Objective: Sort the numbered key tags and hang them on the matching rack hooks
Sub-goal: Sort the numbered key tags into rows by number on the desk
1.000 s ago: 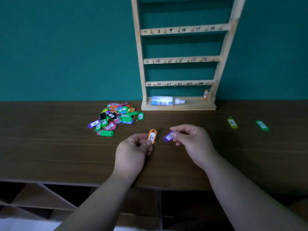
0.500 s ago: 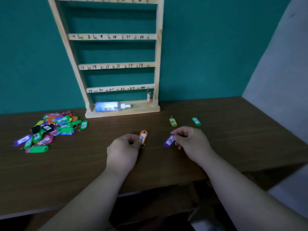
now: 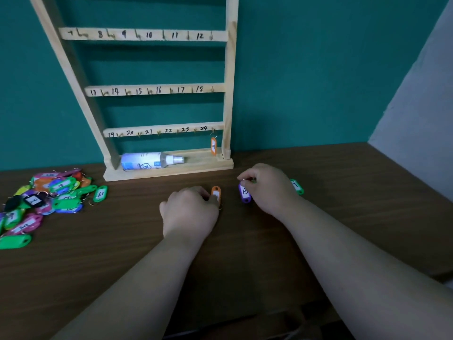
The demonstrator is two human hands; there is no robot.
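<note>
As left [image 3: 190,212] pinches orange tag [image 3: 216,193], right [image 3: 268,188] pinches purple [image 3: 244,193]

From my feed this looks like a plain indoor work corner, set up as a key-sorting station. A dark wood-grain bench [image 3: 343,217] runs along a flat teal painted wall [image 3: 306,82] and meets a pale grey wall [image 3: 421,94] at its right end. At the bench's rear edge stands a pale wooden rack with hand-numbered hook rails [image 3: 157,89]. A heap of bright plastic key tags [image 3: 49,200] lies at the left edge.

orange tag [image 3: 216,193] in left hand [image 3: 190,212], purple tag 13 [image 3: 244,192] in right hand [image 3: 268,190]; tag pile [image 3: 49,200] at left; tag 24 [image 3: 213,146] hanging on rack [image 3: 228,94].
</note>
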